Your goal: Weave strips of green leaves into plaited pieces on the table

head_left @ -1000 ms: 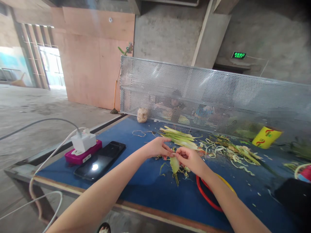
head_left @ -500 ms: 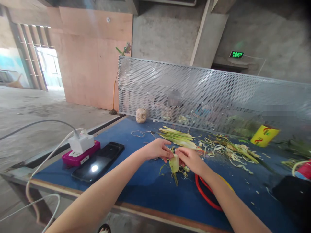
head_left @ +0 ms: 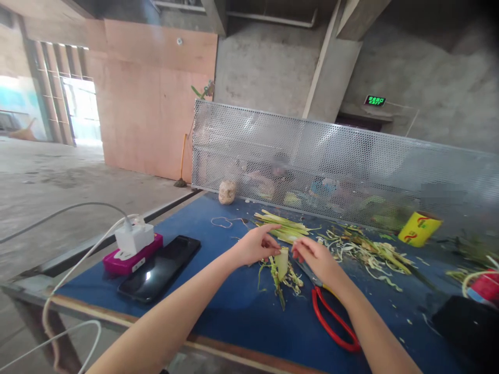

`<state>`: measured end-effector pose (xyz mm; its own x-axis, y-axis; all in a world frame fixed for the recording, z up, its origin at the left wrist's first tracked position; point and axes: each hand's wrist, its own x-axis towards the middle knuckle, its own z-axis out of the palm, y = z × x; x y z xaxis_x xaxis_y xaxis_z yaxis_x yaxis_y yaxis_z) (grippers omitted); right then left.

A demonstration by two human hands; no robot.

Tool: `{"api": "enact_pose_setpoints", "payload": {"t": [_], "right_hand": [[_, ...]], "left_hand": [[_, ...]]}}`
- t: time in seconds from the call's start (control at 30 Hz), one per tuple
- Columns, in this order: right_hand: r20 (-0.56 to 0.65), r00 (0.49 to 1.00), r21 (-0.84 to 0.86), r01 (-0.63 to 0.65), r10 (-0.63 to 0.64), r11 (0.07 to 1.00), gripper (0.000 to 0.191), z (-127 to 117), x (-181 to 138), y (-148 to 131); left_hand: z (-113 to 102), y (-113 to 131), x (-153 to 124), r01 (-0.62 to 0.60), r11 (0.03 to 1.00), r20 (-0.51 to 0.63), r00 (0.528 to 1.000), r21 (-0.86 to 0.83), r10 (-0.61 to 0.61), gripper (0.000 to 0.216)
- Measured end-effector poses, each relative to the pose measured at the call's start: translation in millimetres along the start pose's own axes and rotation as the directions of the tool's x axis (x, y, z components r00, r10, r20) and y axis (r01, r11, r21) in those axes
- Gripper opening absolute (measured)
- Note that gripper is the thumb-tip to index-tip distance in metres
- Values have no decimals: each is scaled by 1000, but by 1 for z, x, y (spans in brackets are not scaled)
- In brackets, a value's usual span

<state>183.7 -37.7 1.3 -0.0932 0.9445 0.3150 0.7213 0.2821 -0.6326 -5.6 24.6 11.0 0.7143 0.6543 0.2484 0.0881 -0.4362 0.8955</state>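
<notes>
My left hand (head_left: 258,245) pinches a pale green piece of leaf or husk (head_left: 282,265) between thumb and fingers, and the piece hangs down. Close on its right, my right hand (head_left: 317,257) has its fingers bent together; whether anything is in them is hidden. A gap shows between this hand and the green piece. Thin curled plant scraps (head_left: 294,280) lie below and behind the piece. Scissors with red and yellow handles (head_left: 331,324) rest on the blue table under my right forearm, partly covered by it. Long green stalks (head_left: 284,224) lie just beyond my hands.
On the left are a black phone (head_left: 159,267) and a magenta power strip (head_left: 136,258) with a white charger (head_left: 134,236). Peelings (head_left: 374,252) spread at right, near a yellow roll (head_left: 420,228). A perforated metal screen (head_left: 249,140) borders the back, by a whitish lump (head_left: 226,192).
My right hand has drawn away to the right from the green piece, which stays in my left hand. More of the scissors shows. The camera view has tilted slightly upward.
</notes>
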Motion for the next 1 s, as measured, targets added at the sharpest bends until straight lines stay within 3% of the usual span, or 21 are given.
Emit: {"api": "enact_pose_setpoints", "payload": {"t": [0.1, 0.17, 0.23, 0.37, 0.63, 0.83, 1.0], "right_hand": [[-113, 991, -370, -105, 67, 923, 18, -15, -21, 10], [-143, 965, -612, -261, 220, 746, 15, -18, -41, 16], [-80, 928, -716, -308, 365, 626, 18, -14, -59, 19], [-14, 899, -785, -281, 437, 552, 26, -5, -74, 8], [-8, 784, -773, -398, 620, 493, 33, -6, -64, -8], [12, 785, -741, -409, 620, 532, 26, -17, -64, 4], [-48, 834, -719, -411, 549, 561, 32, -34, -67, 20]], "left_hand": [[0, -2, 0, -45, 999, -45, 998, 21, 46, 85], [0, 0, 0, -82, 993, -76, 993, 88, 89, 91], [2, 3, -1, -134, 977, -117, 981, 164, 155, 93], [2, 8, -1, -227, 936, -144, 951, 270, 272, 88], [-1, 4, 2, -218, 949, -141, 957, 229, 254, 83], [-2, 10, 0, -210, 948, -170, 952, 241, 254, 87], [-4, 15, -1, -248, 935, -198, 933, 252, 301, 89]]}}
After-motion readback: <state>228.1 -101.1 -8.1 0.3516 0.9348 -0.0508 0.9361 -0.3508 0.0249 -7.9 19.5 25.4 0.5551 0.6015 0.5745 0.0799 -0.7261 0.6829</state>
